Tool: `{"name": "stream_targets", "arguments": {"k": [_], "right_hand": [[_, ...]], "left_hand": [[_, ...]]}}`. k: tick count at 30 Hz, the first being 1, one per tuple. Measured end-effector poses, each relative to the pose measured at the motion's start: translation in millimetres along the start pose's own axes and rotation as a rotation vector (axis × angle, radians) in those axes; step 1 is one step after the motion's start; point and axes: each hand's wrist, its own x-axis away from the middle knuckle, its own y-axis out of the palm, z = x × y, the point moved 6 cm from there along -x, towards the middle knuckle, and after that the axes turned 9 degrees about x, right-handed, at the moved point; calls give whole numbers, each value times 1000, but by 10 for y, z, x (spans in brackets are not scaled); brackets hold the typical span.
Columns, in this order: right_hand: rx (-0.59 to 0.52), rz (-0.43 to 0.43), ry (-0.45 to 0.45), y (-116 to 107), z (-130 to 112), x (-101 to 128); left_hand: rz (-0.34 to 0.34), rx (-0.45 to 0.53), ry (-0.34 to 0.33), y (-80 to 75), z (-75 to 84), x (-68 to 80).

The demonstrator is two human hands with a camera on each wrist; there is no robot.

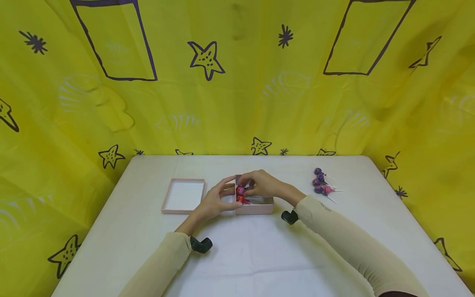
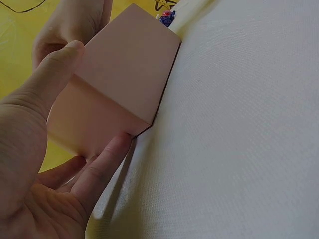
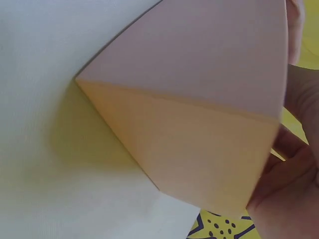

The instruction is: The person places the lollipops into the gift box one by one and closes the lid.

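A pink open box (image 1: 256, 209) stands on the table, with red-wrapped lollipops (image 1: 241, 199) at its left end and their sticks pointing right. My left hand (image 1: 213, 202) steadies the box from the left. Its thumb lies at the near rim and its fingers are against the side wall, as the left wrist view (image 2: 75, 184) also shows. My right hand (image 1: 261, 183) reaches down into the box from above, its thumb and fingers pinching a lollipop (image 1: 240, 190) at the left end. In the right wrist view the box walls (image 3: 189, 144) hide the fingertips.
A shallow pink-edged box lid (image 1: 183, 196) lies left of the box, its white inside facing up. Several purple and pink lollipops (image 1: 320, 179) are piled at the right of the white table (image 1: 230, 255). A yellow patterned curtain (image 1: 237, 103) hangs behind.
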Motion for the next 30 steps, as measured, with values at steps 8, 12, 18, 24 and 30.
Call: {"name": "stream_targets", "arguments": {"k": [8,12,18,24,30], "right_hand": [[29,3,-87,-140,-86,92],[35,-5,-80,-221,-114,155],[74,15,-44,-376,-83,272],[101,49,-18,-535,23,422],[130,77,29,-666,174,594]], "left_hand": [[5,-26,6,-16,-29,3],[10,-31,-3,-20,-29,10],[18,-37,-6,-11,-32,6],[18,-27,-1,-4,-10,3],[13,-30,-2,-10,-6,-1]]}}
